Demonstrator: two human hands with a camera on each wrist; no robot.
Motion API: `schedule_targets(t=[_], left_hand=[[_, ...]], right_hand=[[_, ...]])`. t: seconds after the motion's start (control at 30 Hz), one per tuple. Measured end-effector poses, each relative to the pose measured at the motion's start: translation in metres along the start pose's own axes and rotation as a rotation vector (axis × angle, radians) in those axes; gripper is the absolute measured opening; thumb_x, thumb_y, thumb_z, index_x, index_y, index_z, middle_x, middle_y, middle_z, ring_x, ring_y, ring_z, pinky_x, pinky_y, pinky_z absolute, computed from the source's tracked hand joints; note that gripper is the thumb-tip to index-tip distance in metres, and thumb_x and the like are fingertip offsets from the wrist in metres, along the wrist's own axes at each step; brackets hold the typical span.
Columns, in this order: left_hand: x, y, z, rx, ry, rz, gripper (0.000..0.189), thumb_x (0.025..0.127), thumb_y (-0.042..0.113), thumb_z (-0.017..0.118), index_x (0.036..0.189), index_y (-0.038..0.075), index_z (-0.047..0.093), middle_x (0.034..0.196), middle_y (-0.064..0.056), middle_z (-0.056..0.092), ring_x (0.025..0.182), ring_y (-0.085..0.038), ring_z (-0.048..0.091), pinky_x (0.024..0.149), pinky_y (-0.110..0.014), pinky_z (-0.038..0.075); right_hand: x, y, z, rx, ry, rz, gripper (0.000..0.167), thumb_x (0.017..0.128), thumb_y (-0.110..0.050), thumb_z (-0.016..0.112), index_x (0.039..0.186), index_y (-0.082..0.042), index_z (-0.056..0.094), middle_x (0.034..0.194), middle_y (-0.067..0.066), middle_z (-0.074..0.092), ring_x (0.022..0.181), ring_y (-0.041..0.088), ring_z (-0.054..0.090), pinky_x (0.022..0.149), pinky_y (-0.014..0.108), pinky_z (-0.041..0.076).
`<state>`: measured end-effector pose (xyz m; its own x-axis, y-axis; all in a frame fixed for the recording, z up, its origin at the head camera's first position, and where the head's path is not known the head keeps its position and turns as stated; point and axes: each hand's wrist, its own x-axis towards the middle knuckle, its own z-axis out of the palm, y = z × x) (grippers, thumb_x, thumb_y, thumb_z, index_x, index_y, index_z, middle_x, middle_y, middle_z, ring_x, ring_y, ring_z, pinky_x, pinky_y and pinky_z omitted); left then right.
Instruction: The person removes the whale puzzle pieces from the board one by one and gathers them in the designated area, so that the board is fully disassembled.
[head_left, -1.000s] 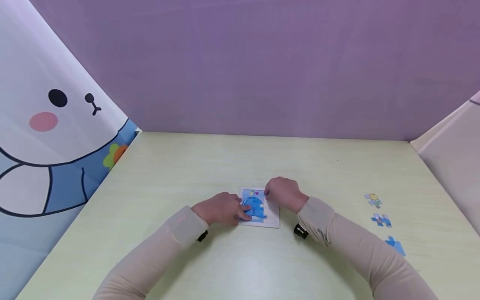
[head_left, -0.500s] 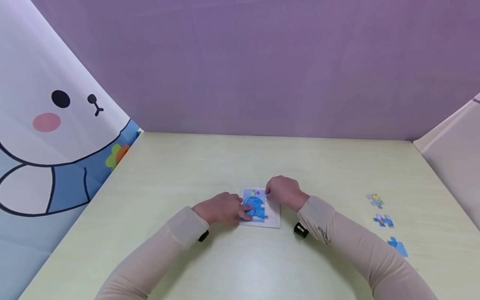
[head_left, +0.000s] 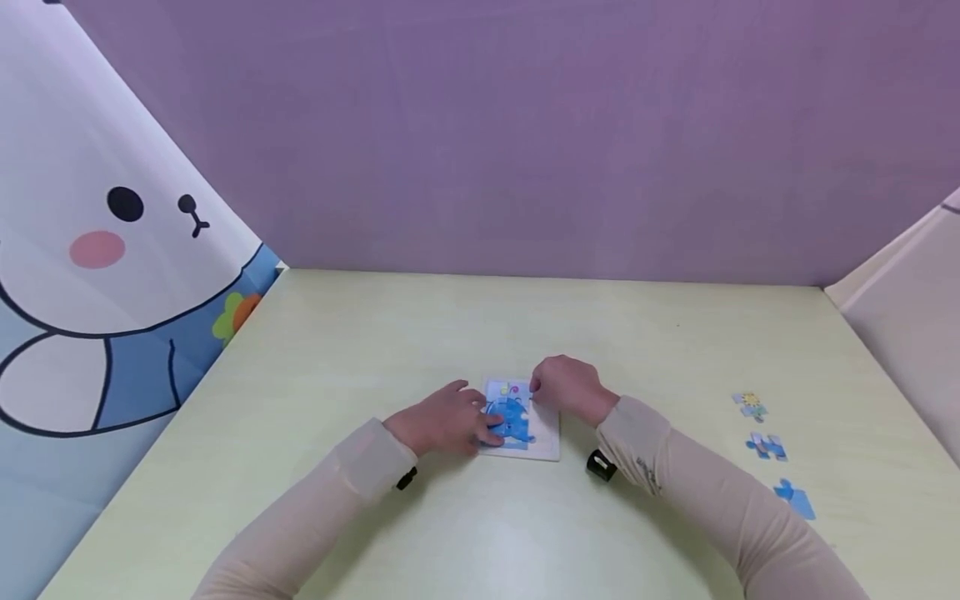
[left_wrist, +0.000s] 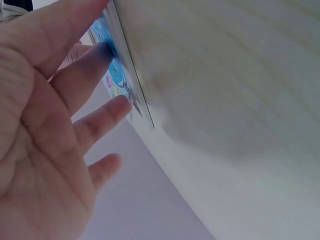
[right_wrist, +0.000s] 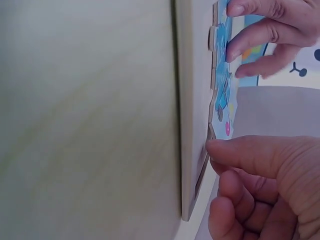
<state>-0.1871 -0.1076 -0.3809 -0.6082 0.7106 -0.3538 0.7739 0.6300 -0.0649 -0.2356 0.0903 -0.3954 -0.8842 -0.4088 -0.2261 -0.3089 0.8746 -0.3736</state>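
Note:
A jigsaw puzzle board [head_left: 543, 446] with a pale frame lies on the table, its joined pieces [head_left: 512, 422] showing a blue cartoon animal. My left hand [head_left: 444, 421] is at the board's left side, fingers spread, some fingertips touching the pieces; in the left wrist view this hand [left_wrist: 45, 125] has its little finger off the board. At the upper right of the picture, my right hand [head_left: 567, 387] pinches a puzzle piece against the board's edge. In the right wrist view, the right hand's thumb [right_wrist: 250, 152] and index finger hide most of that piece; the other fingers are curled.
On the table's right side lie loose puzzle pieces: a sun piece [head_left: 750, 404], a blue and white piece [head_left: 767, 447] and a blue piece [head_left: 795, 498]. A purple cloth wall [head_left: 480, 142] stands behind the table [head_left: 390, 325], with a cartoon-printed cloth [head_left: 142, 275] at left.
My left hand's upper fingers have lifted and spread a little, uncovering more of the picture's left side. The right hand keeps its place at the upper right of the picture.

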Motion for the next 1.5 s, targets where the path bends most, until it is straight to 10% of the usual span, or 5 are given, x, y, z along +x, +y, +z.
schedule_targets(t=[0.47,0.77,1.5], left_hand=[[-0.0015,-0.0043,0.0004,-0.026,0.082,0.030,0.043,0.087,0.019,0.067,0.129,0.029,0.063,0.142,-0.001,0.050,0.128,-0.023,0.048,0.097,-0.043,0.042],[0.0017,-0.0015,-0.0001,-0.109,-0.061,-0.050,0.061,0.089,0.036,0.067,0.145,0.027,0.045,0.154,-0.001,0.032,0.140,-0.023,0.032,0.105,-0.048,0.033],[0.0031,0.0005,-0.0008,-0.115,-0.127,-0.093,0.059,0.090,0.039,0.065,0.144,0.032,0.044,0.154,0.004,0.031,0.141,-0.020,0.028,0.106,-0.044,0.034]], right_hand=[[0.0006,0.0037,0.0022,0.019,-0.011,0.001,0.012,0.086,-0.012,0.067,0.094,-0.012,0.076,0.100,0.001,0.070,0.085,0.016,0.060,0.072,0.039,0.049],[0.0015,0.0038,0.0035,0.034,-0.023,-0.002,0.010,0.086,-0.014,0.068,0.092,-0.011,0.076,0.095,0.000,0.070,0.080,0.015,0.058,0.070,0.036,0.049],[-0.0032,0.0023,-0.0008,0.179,0.001,0.000,0.006,0.085,-0.013,0.068,0.088,-0.011,0.073,0.095,0.001,0.068,0.080,0.016,0.057,0.070,0.033,0.046]])
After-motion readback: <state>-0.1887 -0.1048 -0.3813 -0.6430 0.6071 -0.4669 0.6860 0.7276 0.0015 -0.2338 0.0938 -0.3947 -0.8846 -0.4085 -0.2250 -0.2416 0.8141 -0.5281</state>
